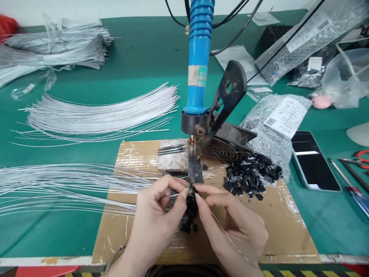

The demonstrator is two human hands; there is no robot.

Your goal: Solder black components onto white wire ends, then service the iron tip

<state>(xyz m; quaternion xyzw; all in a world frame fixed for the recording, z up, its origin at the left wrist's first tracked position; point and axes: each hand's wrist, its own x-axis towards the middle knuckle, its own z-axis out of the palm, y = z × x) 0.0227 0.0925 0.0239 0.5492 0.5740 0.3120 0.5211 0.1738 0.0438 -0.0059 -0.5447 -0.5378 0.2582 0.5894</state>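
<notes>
My left hand point(157, 215) pinches a thin silver wire point(174, 195) between thumb and forefinger and holds its end at the tip of a soldering iron point(192, 169). The iron has a blue handle point(199, 57) and stands tip-down in a dark metal holder point(227, 96). My right hand point(230, 221) is closed in a pinch right beside that tip, on a thin solder-like strand point(219, 225) that trails back over the palm. A string of small black parts point(190, 215) hangs between the two hands. All this is over a taped cardboard sheet point(288, 231).
A heap of small black parts point(250, 177) lies right of the iron. Fans of silver wires point(100, 111) cover the green mat point(144, 57) to the left. A phone point(313, 159), silvery bags point(276, 123), cables and red-handled cutters point(361, 159) sit on the right.
</notes>
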